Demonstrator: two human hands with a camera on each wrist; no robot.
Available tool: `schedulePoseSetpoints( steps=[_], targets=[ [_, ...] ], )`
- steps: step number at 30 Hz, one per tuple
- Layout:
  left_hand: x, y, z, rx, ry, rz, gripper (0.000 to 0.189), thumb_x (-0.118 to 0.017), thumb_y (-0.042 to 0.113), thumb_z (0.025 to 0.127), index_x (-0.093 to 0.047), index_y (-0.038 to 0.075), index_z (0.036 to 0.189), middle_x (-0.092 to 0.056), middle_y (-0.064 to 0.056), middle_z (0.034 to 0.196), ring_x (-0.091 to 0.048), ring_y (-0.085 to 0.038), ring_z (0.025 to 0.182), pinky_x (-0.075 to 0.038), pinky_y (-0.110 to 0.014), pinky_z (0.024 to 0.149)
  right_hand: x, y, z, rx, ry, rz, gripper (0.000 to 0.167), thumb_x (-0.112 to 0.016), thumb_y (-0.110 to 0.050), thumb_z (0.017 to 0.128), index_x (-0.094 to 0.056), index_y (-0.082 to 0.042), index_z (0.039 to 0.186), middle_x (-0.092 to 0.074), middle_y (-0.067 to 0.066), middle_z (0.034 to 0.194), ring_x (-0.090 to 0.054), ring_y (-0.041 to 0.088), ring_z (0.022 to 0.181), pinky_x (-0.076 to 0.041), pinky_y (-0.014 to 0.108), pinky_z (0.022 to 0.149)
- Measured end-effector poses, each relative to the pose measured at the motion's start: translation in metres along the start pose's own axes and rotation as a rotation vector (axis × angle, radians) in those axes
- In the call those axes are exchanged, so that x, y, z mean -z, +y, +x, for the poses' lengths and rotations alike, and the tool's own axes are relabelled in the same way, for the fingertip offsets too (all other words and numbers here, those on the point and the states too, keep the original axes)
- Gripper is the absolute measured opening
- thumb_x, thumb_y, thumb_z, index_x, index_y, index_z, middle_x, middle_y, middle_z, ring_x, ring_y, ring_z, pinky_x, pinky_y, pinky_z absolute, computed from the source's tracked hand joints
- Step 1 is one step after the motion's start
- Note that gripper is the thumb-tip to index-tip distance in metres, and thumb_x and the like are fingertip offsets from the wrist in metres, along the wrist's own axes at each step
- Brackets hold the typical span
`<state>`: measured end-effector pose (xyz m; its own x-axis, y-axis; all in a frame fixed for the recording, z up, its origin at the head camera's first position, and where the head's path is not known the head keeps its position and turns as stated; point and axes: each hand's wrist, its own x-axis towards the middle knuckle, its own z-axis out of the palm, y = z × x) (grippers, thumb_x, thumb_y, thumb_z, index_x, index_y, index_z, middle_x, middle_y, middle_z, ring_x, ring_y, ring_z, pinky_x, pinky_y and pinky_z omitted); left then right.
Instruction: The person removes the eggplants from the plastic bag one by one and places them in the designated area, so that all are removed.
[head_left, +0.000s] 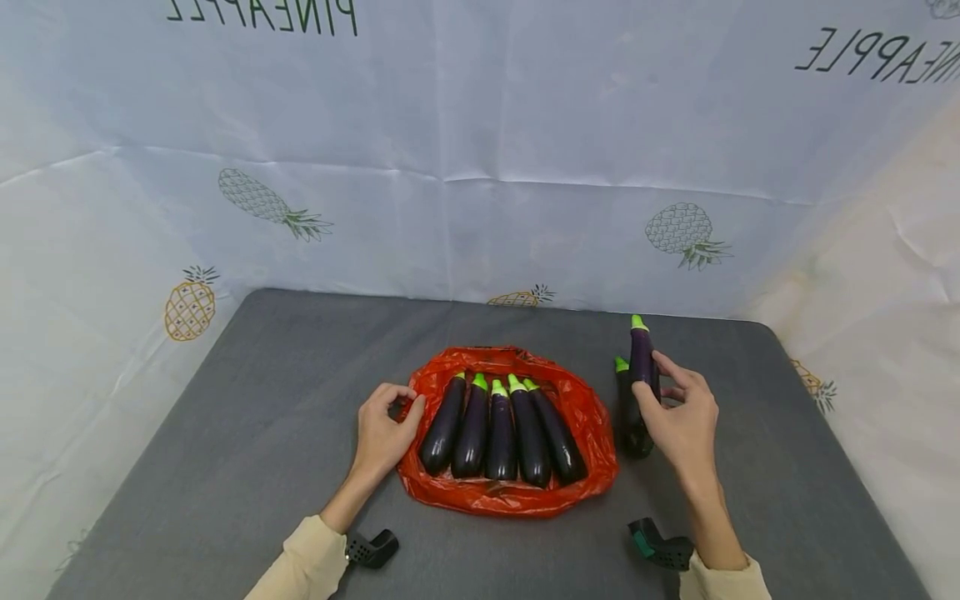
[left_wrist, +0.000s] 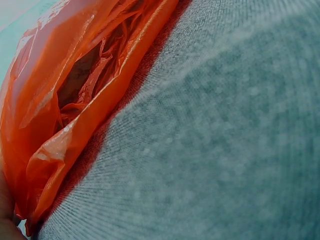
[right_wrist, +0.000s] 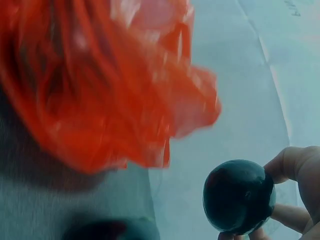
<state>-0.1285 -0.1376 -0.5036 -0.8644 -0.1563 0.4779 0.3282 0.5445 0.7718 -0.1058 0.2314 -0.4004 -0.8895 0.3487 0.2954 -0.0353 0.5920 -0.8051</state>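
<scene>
A red plastic bag [head_left: 517,502], its rim spread wide, lies on the grey table with several dark purple eggplants [head_left: 501,433] side by side in it, green stem ends pointing away. At the bag's left rim, my left hand [head_left: 384,427] pinches the plastic between thumb and fingers. To the right of the bag, my right hand [head_left: 686,417] grips another eggplant [head_left: 642,354], its stem end up and away. The right wrist view shows the round bottom of this held eggplant [right_wrist: 239,197] between the fingers. One more eggplant [head_left: 626,408] lies just beside it on the table.
Around the grey table [head_left: 225,467] hangs a white cloth [head_left: 480,100] printed with pineapples, close along the back edge. Each wrist wears a black device, one at the left wrist [head_left: 372,548] and one at the right wrist [head_left: 660,546].
</scene>
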Motion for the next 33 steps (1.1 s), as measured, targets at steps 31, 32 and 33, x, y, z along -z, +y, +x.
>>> schedulePoseSetpoints(
  steps=[31, 32, 33],
  targets=[
    [-0.001, 0.002, 0.001, 0.009, -0.01, -0.002, 0.01, -0.08, 0.006, 0.084, -0.071, 0.009, 0.084, -0.068, -0.005, 0.084, -0.063, -0.017, 0.075, -0.048, -0.02, 0.069, 0.023, 0.073, 0.02, -0.016, -0.166, -0.219, 0.046, -0.066, -0.012, 0.092, -0.063, -0.002, 0.137, -0.062, 0.026, 0.125, -0.062, 0.024, 0.088, -0.044, 0.021, 0.057],
    [-0.001, 0.002, 0.001, 0.008, -0.009, -0.001, 0.009, -0.08, 0.006, 0.084, -0.071, 0.009, 0.084, -0.069, -0.005, 0.084, -0.063, -0.017, 0.075, -0.048, -0.02, 0.069, 0.023, 0.075, 0.02, -0.011, -0.168, -0.221, 0.046, -0.066, -0.012, 0.092, -0.063, -0.002, 0.137, -0.062, 0.026, 0.125, -0.062, 0.022, 0.086, -0.044, 0.021, 0.057],
    [-0.001, 0.002, 0.0, 0.007, -0.009, -0.001, 0.009, -0.08, 0.006, 0.084, -0.071, 0.009, 0.084, -0.069, -0.006, 0.084, -0.063, -0.017, 0.075, -0.047, -0.021, 0.069, 0.023, 0.076, 0.021, -0.008, -0.168, -0.223, 0.046, -0.065, -0.012, 0.092, -0.064, -0.002, 0.136, -0.063, 0.026, 0.124, -0.061, 0.02, 0.085, -0.045, 0.021, 0.057]
  ],
)
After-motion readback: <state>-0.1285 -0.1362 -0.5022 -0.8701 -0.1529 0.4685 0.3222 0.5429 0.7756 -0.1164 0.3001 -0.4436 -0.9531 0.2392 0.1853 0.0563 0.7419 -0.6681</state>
